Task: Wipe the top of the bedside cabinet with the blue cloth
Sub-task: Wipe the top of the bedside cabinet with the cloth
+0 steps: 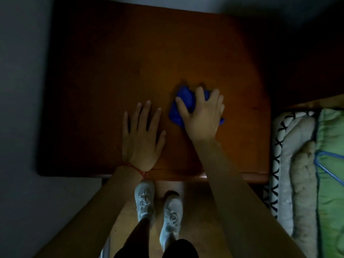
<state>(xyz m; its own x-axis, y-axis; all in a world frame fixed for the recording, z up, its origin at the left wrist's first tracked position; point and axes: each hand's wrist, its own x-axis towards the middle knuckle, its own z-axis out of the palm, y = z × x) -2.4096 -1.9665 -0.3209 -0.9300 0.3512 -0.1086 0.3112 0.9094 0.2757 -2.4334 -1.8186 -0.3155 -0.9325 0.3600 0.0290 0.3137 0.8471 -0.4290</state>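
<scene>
Right hand (202,112) hides most of blue cloth (179,107).

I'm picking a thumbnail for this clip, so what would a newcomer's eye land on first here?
The bright blue cloth stands out first, bunched under the right hand right of centre on the wooden cabinet top. Beside it, the left hand lies flat on the wood. White sneakers show below the cabinet's front edge.

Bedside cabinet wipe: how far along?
Done: the blue cloth is already on the cabinet top. In hand: the right hand presses it near the front right, while the left hand rests flat beside it. Left: cannot tell which areas are wiped; no streaks show in the dim light.
</scene>
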